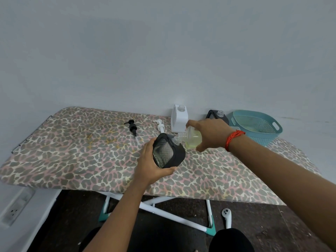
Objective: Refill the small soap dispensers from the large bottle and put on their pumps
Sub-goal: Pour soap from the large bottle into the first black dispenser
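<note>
Leopard-print fabric covers the ironing board (72,151), so any spilled soap would likely soak in rather than wipe off.

At the far left lies a black pump (132,126), and just right of it a white pump (160,126), both loose on their sides. The white pump's tube runs close to the pouring spot, and a drip could foul it.

Near the middle, the left hand (151,165) wraps fingers and thumb round a black dispenser (168,151), held tilted above the board with its mouth turned right. Behind it, against the wall, a white dispenser (179,119) stands upright and uncapped.

The large bottle (190,139) of yellow-green soap is tipped with its neck at the held dispenser's mouth, and the right hand (211,133) curls its fingers over the body. Both openings are narrow and both vessels are held in the air. A small wobble of either wrist could send soap down the black casing, and a steep tilt could overfill it.

Further right, a second black dispenser (217,115) stands open and partly hidden behind the right hand, with a teal basket (272,131) beside it.

Count: three small dispensers (two black, one white), two pumps, one large bottle and one basket. I cannot see a third pump.
</note>
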